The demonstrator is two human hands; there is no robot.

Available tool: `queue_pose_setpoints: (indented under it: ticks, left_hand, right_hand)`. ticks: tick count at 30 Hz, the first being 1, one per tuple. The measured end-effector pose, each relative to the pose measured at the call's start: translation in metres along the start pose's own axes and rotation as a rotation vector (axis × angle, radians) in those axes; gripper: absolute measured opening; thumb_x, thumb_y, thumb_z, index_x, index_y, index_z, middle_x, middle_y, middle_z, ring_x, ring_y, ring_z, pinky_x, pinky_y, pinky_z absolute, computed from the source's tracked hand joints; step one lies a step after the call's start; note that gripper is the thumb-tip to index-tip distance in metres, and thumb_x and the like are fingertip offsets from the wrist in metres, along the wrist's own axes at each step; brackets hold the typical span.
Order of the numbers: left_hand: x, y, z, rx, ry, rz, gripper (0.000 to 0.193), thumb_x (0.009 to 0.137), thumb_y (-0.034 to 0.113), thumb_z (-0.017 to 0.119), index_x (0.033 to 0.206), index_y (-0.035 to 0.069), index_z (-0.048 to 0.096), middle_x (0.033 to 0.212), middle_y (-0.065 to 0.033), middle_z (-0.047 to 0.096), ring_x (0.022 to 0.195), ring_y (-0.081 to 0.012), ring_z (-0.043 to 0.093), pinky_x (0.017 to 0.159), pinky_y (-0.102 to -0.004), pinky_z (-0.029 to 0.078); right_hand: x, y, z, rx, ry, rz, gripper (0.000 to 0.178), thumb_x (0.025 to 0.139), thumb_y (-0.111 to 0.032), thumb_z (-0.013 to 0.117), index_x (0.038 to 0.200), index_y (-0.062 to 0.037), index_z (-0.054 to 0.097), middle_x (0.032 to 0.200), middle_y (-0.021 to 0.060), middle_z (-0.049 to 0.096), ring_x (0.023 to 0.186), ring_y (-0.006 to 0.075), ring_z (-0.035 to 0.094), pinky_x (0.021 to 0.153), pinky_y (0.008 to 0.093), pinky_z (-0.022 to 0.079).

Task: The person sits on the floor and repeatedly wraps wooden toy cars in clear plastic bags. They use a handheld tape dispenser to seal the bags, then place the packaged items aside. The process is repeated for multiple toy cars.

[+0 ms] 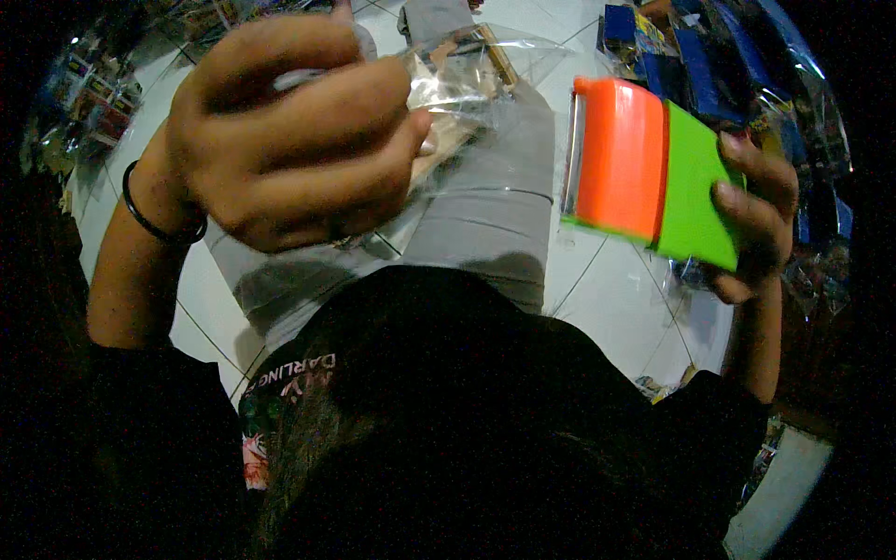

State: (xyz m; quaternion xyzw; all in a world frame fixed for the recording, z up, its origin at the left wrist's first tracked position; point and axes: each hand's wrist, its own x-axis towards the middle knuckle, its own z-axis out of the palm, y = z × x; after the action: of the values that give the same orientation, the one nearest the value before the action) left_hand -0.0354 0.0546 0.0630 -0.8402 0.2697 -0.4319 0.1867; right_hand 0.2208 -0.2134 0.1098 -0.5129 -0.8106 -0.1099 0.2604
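Black shirt (pixel 485 420) above a white tiled floor (pixel 607 289); both hands raised, the right one holding a two-tone tool.

Grey trousers (pixel 485 233) cover the legs between the hands; the left hand (pixel 294 145) is large and close at upper left, fingers curled in narrow, though what they grip, if anything, cannot be told; navy-blue packages (pixel 695 70) in shiny wrap lie at upper right; the flat orange-and-green tool (pixel 653 177), a metallic strip along its left edge, is right of the trousers, its green end gripped by the right hand (pixel 761 201); clear plastic film (pixel 457 79) lies beside the left fingertips; a thin black wristband (pixel 140 219) circles the left wrist.
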Motion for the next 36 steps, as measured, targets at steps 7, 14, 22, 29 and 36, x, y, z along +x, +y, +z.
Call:
queue_pose_setpoints:
  ticks: [7,14,22,29,36]
  left_hand:
    - [-0.003,-0.005,-0.010,0.002,-0.050,0.038,0.018,0.064,0.013,0.077,0.077,0.017,0.064,0.080,0.0038,0.061,0.078,-0.0098,0.060,0.061,-0.0276,0.032]
    - [0.020,-0.008,0.007,0.158,-0.204,0.768,0.020,0.065,0.022,0.056,0.077,0.007,0.063,0.079,-0.0018,0.059,0.078,-0.0198,0.058,0.070,-0.0299,0.044]
    - [-0.024,-0.048,-0.042,-0.317,-0.317,-0.488,0.017,0.079,-0.004,0.058,0.094,0.003,0.057,0.085,-0.0083,0.057,0.086,-0.0212,0.058,0.073,-0.0269,0.046]
    - [-0.115,0.021,-0.012,-0.841,0.020,-1.521,0.017,0.091,0.007,0.045,0.104,0.002,0.055,0.072,0.0009,0.044,0.064,-0.0084,0.042,0.061,-0.0203,0.036]
    - [-0.078,0.084,0.016,-0.878,0.338,-1.743,0.034,0.100,0.030,0.035,0.087,0.002,0.050,0.061,0.0024,0.040,0.052,-0.0047,0.033,0.049,-0.0204,0.027]
  right_hand:
    - [0.012,-0.027,0.013,-0.089,-0.083,-0.005,0.038,0.062,-0.007,0.077,0.098,-0.0155,0.069,0.114,0.0146,0.058,0.071,0.0238,0.058,0.058,0.0304,0.046]
    - [0.064,-0.071,0.036,-0.171,-0.607,0.350,0.026,0.071,-0.010,0.066,0.097,-0.0124,0.067,0.101,0.0109,0.056,0.070,0.0245,0.055,0.056,0.0322,0.047]
    - [0.011,0.044,0.065,-0.597,-1.448,0.583,0.028,0.069,-0.020,0.066,0.092,-0.0051,0.068,0.113,0.0101,0.057,0.089,0.0288,0.061,0.076,0.0381,0.051]
    - [-0.087,0.056,0.086,1.012,0.361,1.199,0.046,0.074,-0.015,0.053,0.119,-0.0021,0.053,0.105,0.0109,0.060,0.085,0.0227,0.061,0.079,0.0371,0.051]
    - [-0.150,0.025,0.174,2.028,0.862,1.084,0.048,0.075,-0.022,0.052,0.117,0.0005,0.052,0.108,0.0149,0.061,0.097,0.0285,0.061,0.089,0.0412,0.048]
